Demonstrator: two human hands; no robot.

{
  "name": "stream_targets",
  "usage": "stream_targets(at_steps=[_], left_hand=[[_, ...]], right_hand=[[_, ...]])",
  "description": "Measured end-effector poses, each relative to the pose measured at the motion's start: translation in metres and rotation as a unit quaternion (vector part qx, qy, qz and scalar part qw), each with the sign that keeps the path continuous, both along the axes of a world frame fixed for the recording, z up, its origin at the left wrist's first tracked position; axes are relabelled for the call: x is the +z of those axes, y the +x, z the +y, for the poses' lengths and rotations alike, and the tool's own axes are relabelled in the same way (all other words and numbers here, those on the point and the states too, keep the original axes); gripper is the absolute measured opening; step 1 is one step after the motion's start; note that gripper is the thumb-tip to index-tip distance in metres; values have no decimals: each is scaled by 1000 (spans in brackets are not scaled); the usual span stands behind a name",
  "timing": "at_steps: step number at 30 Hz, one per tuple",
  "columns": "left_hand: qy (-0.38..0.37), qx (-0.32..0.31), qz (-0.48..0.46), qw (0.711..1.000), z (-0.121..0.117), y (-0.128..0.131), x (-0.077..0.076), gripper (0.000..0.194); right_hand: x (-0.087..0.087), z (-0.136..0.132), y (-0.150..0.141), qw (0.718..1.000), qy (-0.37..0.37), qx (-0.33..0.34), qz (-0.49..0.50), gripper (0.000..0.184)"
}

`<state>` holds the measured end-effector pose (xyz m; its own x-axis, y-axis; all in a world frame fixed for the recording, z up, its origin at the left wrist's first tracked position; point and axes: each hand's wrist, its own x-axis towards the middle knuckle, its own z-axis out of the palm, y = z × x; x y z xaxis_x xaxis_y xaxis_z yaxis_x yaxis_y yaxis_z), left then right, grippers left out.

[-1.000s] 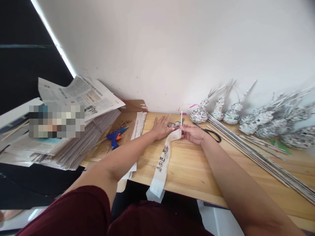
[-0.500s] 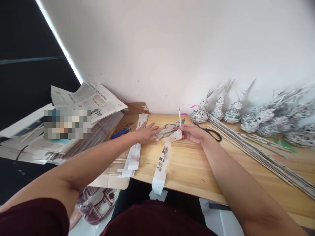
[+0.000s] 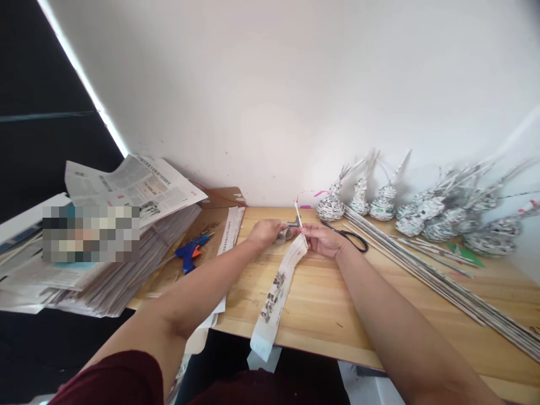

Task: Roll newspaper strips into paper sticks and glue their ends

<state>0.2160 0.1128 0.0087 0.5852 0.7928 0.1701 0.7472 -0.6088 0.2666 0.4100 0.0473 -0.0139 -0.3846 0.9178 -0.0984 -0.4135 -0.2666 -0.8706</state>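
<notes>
My right hand [image 3: 323, 239] pinches the upper end of a long newspaper strip [image 3: 276, 298], where a thin white rolled tip [image 3: 298, 212] sticks up. The strip slants down toward me across the wooden table and passes its front edge. Just left of it, my left hand [image 3: 268, 232] has its fingers curled together at a crumpled greyish piece [image 3: 287, 234]. What those fingers grip is too small to make out. Behind my right hand lie black-handled scissors [image 3: 356, 239].
Stacked newspapers [image 3: 169, 247] stand at left, beside a blue glue gun [image 3: 188, 256]. More cut strips [image 3: 230, 230] lie near my left forearm. On the right are long paper rods [image 3: 405, 264] and several woven paper gourd shapes [image 3: 331, 202] along the wall.
My left hand has gone from flat and spread to curled, closer to the right hand. My right hand still holds the strip. The view has shifted, showing more of the glue gun.
</notes>
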Motion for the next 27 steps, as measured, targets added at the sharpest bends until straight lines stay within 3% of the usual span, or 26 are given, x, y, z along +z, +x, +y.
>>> stream_targets(at_steps=[6, 8, 12, 16, 18, 21, 24, 27], left_hand=[[35, 86, -56, 994, 30, 21, 26, 70], [40, 66, -84, 994, 35, 26, 33, 72], [54, 20, -127, 990, 33, 21, 36, 59], [-71, 63, -208, 974, 19, -1, 34, 55], [-147, 43, -301, 941, 9, -13, 35, 44], [-206, 4, -417, 885, -9, -32, 32, 47], [-263, 14, -441, 858, -27, -51, 24, 39], [-281, 45, -423, 860, -37, -69, 20, 44]], right_hand=[[-1, 0, 1, 1000, 17, 10, 10, 18], [-1, 0, 2, 1000, 23, 10, 14, 18], [-1, 1, 1, 1000, 27, 0, 9, 16], [0, -1, -1, 1000, 12, -8, -5, 17], [1, -2, -2, 1000, 4, -17, -13, 17], [2, -2, -3, 999, 0, -33, -25, 16], [1, -1, -3, 999, 2, -29, -29, 15], [1, -1, -4, 999, -7, -28, -35, 15]])
